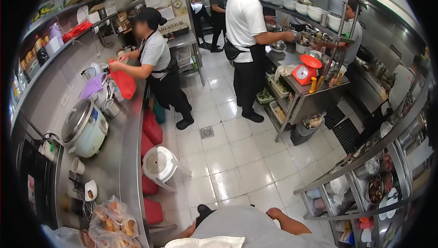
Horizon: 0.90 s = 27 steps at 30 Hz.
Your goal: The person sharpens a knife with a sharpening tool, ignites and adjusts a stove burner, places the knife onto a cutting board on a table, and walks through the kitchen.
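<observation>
My right hand hangs beside my grey shirt, over the tiled floor. Its fingers look curled in, and nothing shows in them. At the lower left, only a little of my left hand can be seen beside the shirt; its fingers are hidden. A white cloth lies across my front at the bottom edge. Left of me, clear plastic bags of bread rest on the steel counter, apart from my left hand. A white plastic stool stands ahead on that side.
A rice cooker sits on the left counter, where a person holds a red bag. Another person in white works at the prep table with a red scale. Steel shelves with food containers stand at right. Tiled floor runs between.
</observation>
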Each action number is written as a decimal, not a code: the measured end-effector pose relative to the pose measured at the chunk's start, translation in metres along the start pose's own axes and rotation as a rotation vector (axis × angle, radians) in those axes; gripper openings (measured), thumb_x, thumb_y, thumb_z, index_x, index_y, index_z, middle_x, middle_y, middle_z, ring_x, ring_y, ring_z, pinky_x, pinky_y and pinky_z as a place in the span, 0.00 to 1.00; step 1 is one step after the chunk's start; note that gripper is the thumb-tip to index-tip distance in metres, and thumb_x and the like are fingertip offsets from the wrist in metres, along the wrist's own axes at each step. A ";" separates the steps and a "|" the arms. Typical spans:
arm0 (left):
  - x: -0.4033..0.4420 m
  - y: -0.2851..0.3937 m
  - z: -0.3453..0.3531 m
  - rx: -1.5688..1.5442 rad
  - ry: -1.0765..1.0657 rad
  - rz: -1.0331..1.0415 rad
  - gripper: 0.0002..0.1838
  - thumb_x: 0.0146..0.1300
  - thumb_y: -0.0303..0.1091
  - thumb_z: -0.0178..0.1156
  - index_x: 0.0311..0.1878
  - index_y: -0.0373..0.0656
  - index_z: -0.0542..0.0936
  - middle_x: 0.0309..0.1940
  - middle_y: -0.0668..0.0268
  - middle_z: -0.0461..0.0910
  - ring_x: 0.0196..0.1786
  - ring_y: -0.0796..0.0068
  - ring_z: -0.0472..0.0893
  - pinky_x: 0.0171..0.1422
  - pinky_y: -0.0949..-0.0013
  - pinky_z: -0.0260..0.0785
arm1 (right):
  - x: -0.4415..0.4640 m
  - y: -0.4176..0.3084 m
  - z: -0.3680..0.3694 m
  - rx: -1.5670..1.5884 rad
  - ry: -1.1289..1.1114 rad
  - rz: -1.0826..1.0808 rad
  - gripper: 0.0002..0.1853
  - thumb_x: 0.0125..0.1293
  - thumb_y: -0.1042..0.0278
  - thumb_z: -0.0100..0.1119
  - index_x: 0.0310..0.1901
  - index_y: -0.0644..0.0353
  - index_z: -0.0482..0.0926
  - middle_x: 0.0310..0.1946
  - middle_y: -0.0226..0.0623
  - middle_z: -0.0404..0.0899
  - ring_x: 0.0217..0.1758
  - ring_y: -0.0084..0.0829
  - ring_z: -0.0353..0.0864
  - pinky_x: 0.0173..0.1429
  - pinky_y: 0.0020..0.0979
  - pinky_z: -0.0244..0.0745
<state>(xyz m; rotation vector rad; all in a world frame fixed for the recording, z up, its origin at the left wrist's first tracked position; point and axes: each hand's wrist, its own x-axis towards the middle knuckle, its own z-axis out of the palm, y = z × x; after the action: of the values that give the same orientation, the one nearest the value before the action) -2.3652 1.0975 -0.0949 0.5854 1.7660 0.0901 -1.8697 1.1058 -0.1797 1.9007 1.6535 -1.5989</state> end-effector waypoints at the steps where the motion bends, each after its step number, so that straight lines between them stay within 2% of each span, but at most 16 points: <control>1: -0.001 0.008 0.002 -0.056 -0.011 -0.028 0.26 0.60 0.54 0.55 0.55 0.44 0.74 0.43 0.66 0.80 0.47 0.70 0.77 0.53 0.57 0.65 | 0.001 0.003 -0.001 -0.122 0.018 -0.109 0.18 0.59 0.55 0.49 0.30 0.62 0.80 0.26 0.37 0.80 0.26 0.30 0.80 0.28 0.31 0.76; 3: 0.002 0.026 0.006 -0.153 -0.027 -0.072 0.27 0.60 0.54 0.55 0.55 0.45 0.74 0.44 0.66 0.80 0.48 0.70 0.77 0.54 0.57 0.64 | -0.003 -0.010 -0.012 -0.089 -0.034 -0.047 0.16 0.59 0.56 0.50 0.33 0.61 0.80 0.27 0.37 0.80 0.27 0.29 0.80 0.28 0.31 0.76; 5: 0.003 0.047 0.008 -0.222 -0.053 -0.099 0.27 0.60 0.54 0.55 0.56 0.45 0.74 0.44 0.67 0.80 0.49 0.70 0.76 0.55 0.56 0.64 | -0.003 -0.018 -0.019 0.243 0.050 0.118 0.15 0.59 0.57 0.51 0.36 0.61 0.79 0.30 0.37 0.81 0.27 0.29 0.81 0.29 0.31 0.76; 6: 0.007 0.054 0.010 -0.226 -0.053 -0.091 0.27 0.60 0.54 0.55 0.56 0.45 0.74 0.44 0.67 0.80 0.49 0.70 0.76 0.55 0.56 0.64 | -0.002 -0.023 -0.025 0.294 0.034 0.152 0.14 0.60 0.59 0.52 0.39 0.60 0.78 0.32 0.37 0.81 0.28 0.29 0.81 0.29 0.31 0.77; 8: 0.004 0.085 0.011 0.024 -0.305 0.018 0.30 0.60 0.58 0.54 0.58 0.46 0.71 0.49 0.68 0.78 0.54 0.72 0.73 0.61 0.51 0.56 | 0.000 -0.024 -0.027 0.321 0.051 0.124 0.14 0.60 0.58 0.52 0.39 0.61 0.78 0.32 0.37 0.81 0.28 0.29 0.81 0.29 0.30 0.77; 11: 0.005 0.108 0.026 -0.198 -0.407 0.069 0.22 0.57 0.44 0.63 0.50 0.43 0.72 0.44 0.64 0.78 0.45 0.70 0.79 0.52 0.60 0.71 | 0.009 -0.019 -0.025 0.287 -0.008 0.105 0.15 0.60 0.57 0.52 0.38 0.61 0.77 0.31 0.36 0.81 0.28 0.28 0.80 0.28 0.30 0.76; 12: 0.010 0.116 0.030 -0.218 -0.470 0.033 0.24 0.54 0.37 0.66 0.52 0.42 0.69 0.43 0.61 0.78 0.41 0.70 0.80 0.45 0.65 0.75 | 0.008 -0.020 -0.025 0.268 -0.032 0.120 0.15 0.60 0.57 0.52 0.38 0.61 0.77 0.31 0.36 0.81 0.28 0.28 0.80 0.29 0.31 0.77; 13: 0.011 0.120 0.039 -0.195 -0.511 0.063 0.33 0.53 0.39 0.67 0.59 0.42 0.64 0.46 0.59 0.77 0.43 0.69 0.80 0.45 0.64 0.75 | 0.011 -0.020 -0.026 0.267 -0.028 0.115 0.15 0.60 0.57 0.52 0.38 0.61 0.77 0.31 0.36 0.81 0.28 0.28 0.80 0.29 0.31 0.77; 17: 0.007 0.143 0.073 0.113 -0.585 0.184 0.49 0.53 0.44 0.66 0.71 0.44 0.46 0.63 0.55 0.63 0.60 0.70 0.69 0.56 0.64 0.69 | 0.003 -0.018 -0.012 0.207 -0.057 0.145 0.16 0.61 0.57 0.50 0.35 0.63 0.78 0.31 0.36 0.81 0.27 0.28 0.80 0.30 0.31 0.77; 19: 0.004 0.150 0.090 0.116 -0.621 0.293 0.45 0.57 0.45 0.63 0.72 0.50 0.47 0.60 0.60 0.65 0.58 0.72 0.69 0.58 0.68 0.67 | 0.001 -0.015 -0.010 0.134 -0.113 0.058 0.16 0.60 0.57 0.51 0.32 0.62 0.79 0.27 0.35 0.80 0.27 0.27 0.80 0.29 0.31 0.76; 21: -0.062 0.182 0.091 0.005 -0.851 0.274 0.44 0.60 0.48 0.60 0.72 0.48 0.46 0.63 0.60 0.62 0.62 0.73 0.65 0.61 0.69 0.63 | -0.001 -0.016 -0.008 0.207 -0.088 0.111 0.15 0.60 0.57 0.51 0.30 0.61 0.80 0.25 0.33 0.79 0.26 0.27 0.79 0.28 0.31 0.75; 22: -0.105 0.202 0.087 0.021 -0.829 0.249 0.40 0.62 0.50 0.57 0.72 0.47 0.49 0.66 0.61 0.59 0.65 0.74 0.62 0.64 0.68 0.61 | -0.003 -0.017 -0.007 0.265 -0.080 0.129 0.15 0.59 0.55 0.52 0.30 0.59 0.80 0.23 0.30 0.78 0.25 0.25 0.78 0.29 0.31 0.75; 23: -0.112 0.202 0.090 0.012 -0.824 0.253 0.40 0.62 0.50 0.57 0.72 0.47 0.49 0.66 0.61 0.59 0.65 0.74 0.62 0.64 0.68 0.61 | -0.006 -0.020 -0.011 0.256 -0.082 0.125 0.15 0.59 0.55 0.52 0.30 0.59 0.80 0.23 0.30 0.78 0.25 0.25 0.78 0.29 0.31 0.75; 25: -0.117 0.206 0.094 0.029 -0.974 0.310 0.37 0.64 0.50 0.54 0.70 0.46 0.54 0.68 0.62 0.57 0.67 0.73 0.59 0.68 0.69 0.55 | -0.011 -0.026 -0.014 0.313 -0.100 0.171 0.15 0.58 0.54 0.53 0.33 0.58 0.79 0.25 0.31 0.77 0.27 0.25 0.76 0.31 0.31 0.75; 26: -0.117 0.207 0.098 0.093 -1.011 0.395 0.33 0.66 0.50 0.51 0.69 0.46 0.57 0.69 0.62 0.55 0.70 0.72 0.55 0.71 0.70 0.49 | -0.011 -0.030 -0.017 0.306 -0.103 0.170 0.15 0.58 0.54 0.53 0.33 0.58 0.79 0.25 0.31 0.77 0.27 0.25 0.76 0.31 0.31 0.75; 27: -0.115 0.206 0.101 0.085 -1.010 0.392 0.33 0.66 0.50 0.51 0.69 0.46 0.57 0.69 0.62 0.55 0.70 0.72 0.55 0.71 0.70 0.49 | -0.010 -0.033 -0.020 0.335 -0.101 0.148 0.15 0.59 0.54 0.54 0.34 0.59 0.78 0.26 0.32 0.78 0.26 0.25 0.77 0.29 0.30 0.75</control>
<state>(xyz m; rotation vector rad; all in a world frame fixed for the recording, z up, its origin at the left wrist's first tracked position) -2.1836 1.2028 0.0528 0.8409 0.6693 -0.0151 -1.8825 1.1259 -0.1479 1.9949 1.2355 -1.9709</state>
